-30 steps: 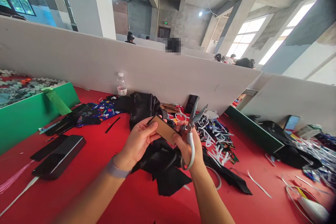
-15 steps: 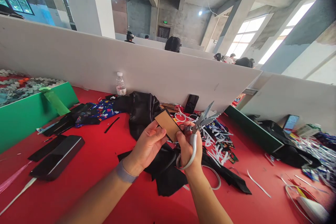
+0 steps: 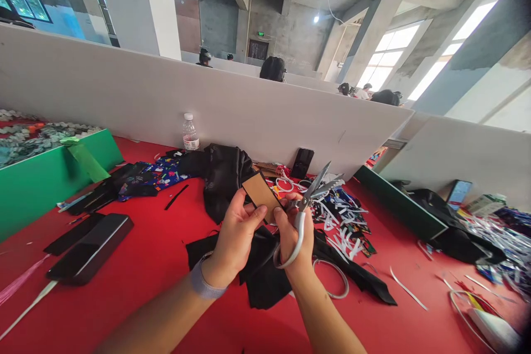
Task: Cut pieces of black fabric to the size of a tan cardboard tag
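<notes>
My left hand (image 3: 236, 235) pinches the lower edge of a small brown card (image 3: 260, 193) backed with black fabric, held up over the red table (image 3: 124, 287). My right hand (image 3: 292, 232) grips grey-handled scissors (image 3: 305, 207); its fingers also touch the card's right side. The scissor blades are slightly apart and point up and to the right, away from the card. Loose black cloth (image 3: 257, 265) hangs and lies below both hands.
A dark flat case (image 3: 89, 249) lies at the left by a green divider (image 3: 45, 180). A water bottle (image 3: 190, 133) and a phone (image 3: 302, 163) stand against the white partition. Cut strips (image 3: 344, 221) and patterned fabric (image 3: 160, 174) litter the table. People sit beyond the partition.
Both hands have drawn together and shifted slightly right. The card has tipped more upright. The scissors have swung from near vertical to pointing up-right.
</notes>
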{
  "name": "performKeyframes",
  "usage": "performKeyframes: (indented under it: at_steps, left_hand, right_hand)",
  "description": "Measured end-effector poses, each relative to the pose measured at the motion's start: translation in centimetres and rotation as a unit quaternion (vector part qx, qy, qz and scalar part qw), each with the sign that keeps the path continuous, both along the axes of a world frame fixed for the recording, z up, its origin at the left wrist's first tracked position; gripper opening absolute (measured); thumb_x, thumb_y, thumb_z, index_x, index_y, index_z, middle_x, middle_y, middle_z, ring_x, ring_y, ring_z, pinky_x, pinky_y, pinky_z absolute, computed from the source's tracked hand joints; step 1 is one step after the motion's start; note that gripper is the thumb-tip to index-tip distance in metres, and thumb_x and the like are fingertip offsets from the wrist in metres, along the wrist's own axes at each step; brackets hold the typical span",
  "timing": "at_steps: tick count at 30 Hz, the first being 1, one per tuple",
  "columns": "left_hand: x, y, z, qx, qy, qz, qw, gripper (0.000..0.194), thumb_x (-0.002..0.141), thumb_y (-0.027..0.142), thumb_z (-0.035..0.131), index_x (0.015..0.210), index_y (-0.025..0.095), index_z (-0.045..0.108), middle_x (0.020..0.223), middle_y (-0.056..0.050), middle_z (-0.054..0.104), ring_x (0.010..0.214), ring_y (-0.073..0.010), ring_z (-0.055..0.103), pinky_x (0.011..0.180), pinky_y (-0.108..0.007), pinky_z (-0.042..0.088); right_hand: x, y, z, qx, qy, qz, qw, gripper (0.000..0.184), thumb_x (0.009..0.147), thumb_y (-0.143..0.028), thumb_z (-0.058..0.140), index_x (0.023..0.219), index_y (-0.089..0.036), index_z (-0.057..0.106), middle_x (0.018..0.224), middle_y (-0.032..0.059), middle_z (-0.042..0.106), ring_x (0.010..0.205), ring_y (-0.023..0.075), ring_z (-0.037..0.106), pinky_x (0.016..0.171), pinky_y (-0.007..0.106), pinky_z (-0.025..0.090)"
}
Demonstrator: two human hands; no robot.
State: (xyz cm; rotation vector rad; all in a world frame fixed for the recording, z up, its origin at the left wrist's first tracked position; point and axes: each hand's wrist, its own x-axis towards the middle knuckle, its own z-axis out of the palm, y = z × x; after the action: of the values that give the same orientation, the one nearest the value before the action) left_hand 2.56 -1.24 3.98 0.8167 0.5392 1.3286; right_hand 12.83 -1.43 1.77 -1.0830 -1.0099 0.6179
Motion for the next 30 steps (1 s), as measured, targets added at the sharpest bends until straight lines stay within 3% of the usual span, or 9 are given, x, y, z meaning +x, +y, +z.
performKeyframes:
  at_steps: [9, 18, 30]
  left_hand:
    - [-0.3, 0.0, 0.0, 0.006, 0.009, -0.019, 1.0, 0.047, 0.077, 0.02, 0.072, 0.121, 0.022, 0.058, 0.104, -0.005, 0.072, 0.099, -0.0208, 0.066, 0.084, -0.028, 0.05]
    - [-0.2, -0.2, 0.0, 0.008, -0.046, -0.04, 0.998, 0.038, 0.082, 0.025, 0.068, 0.119, 0.021, 0.061, 0.116, -0.007, 0.069, 0.107, -0.0224, 0.063, 0.093, -0.032, 0.048]
    - [-0.2, -0.5, 0.5, -0.019, -0.003, 0.018, 1.0, 0.045, 0.069, 0.016, 0.076, 0.111, 0.02, 0.062, 0.095, -0.004, 0.074, 0.095, -0.0222, 0.068, 0.082, -0.029, 0.052]
  right_hand:
    - [-0.1, 0.0, -0.4, -0.011, 0.049, 0.022, 0.998, 0.031, 0.074, -0.026, 0.063, 0.102, -0.021, 0.051, 0.086, 0.0009, 0.054, 0.073, 0.0142, 0.055, 0.066, 0.028, 0.048]
    - [-0.2, 0.1, -0.7, -0.011, 0.068, 0.021, 0.997, 0.03, 0.075, -0.026, 0.064, 0.102, -0.021, 0.052, 0.087, 0.0004, 0.055, 0.072, 0.0137, 0.053, 0.064, 0.027, 0.046]
    - [-1.2, -0.4, -0.7, 0.011, 0.033, 0.009, 0.999, 0.028, 0.076, -0.027, 0.062, 0.1, -0.022, 0.05, 0.086, 0.0008, 0.054, 0.076, 0.0153, 0.056, 0.066, 0.029, 0.049]
